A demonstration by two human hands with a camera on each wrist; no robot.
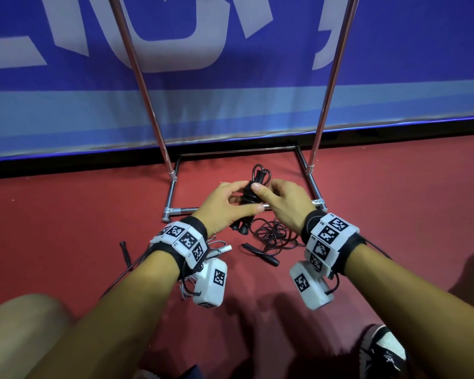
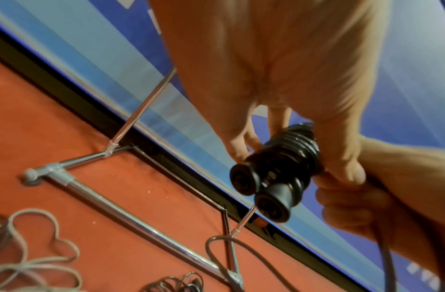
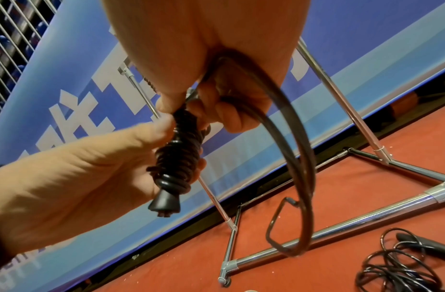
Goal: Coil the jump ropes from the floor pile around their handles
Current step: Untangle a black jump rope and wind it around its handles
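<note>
While both hands grip it, blk rope sits half-coiled on handles.

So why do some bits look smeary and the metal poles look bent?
Head view: the wide lens bows the rack poles; the left hand is a little smeared. Left wrist view: the black handles blur. Right wrist view: the loose rope loop smears, and the floor bar glints.

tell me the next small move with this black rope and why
Probably wrap the last free loop once more round the paired handles. The black rope already sits in tight turns along them. The left hand grips the bundle, and the right hand holds the remaining slack, so only that short loop looks left to coil.
</note>
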